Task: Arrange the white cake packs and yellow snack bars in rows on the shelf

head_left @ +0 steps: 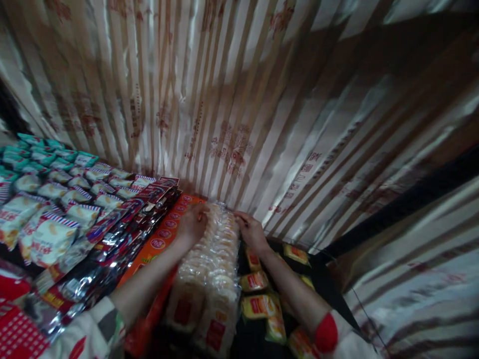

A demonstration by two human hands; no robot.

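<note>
Two long rows of pale snack packs in clear plastic wrap [215,279] run away from me, tightly lined up, the near ones showing red labels. At the far end, my left hand [193,223] rests against the left side of the rows with its fingers curled in. What it pinches is hidden. Across from it, my right hand [251,230] has its fingertips drawn together at the right far corner of the wrapped packs, seemingly touching the wrap's edge. Dim light and blur hide the fingertips' exact hold.
An orange printed box panel [159,244] lies left of the rows. Beyond it are dark shiny packets [108,249], striped white snack bags [52,234] and green-topped bags [41,154]. Small yellow packs [258,305] lie scattered on the black surface at right. A pleated printed curtain [232,99] hangs behind.
</note>
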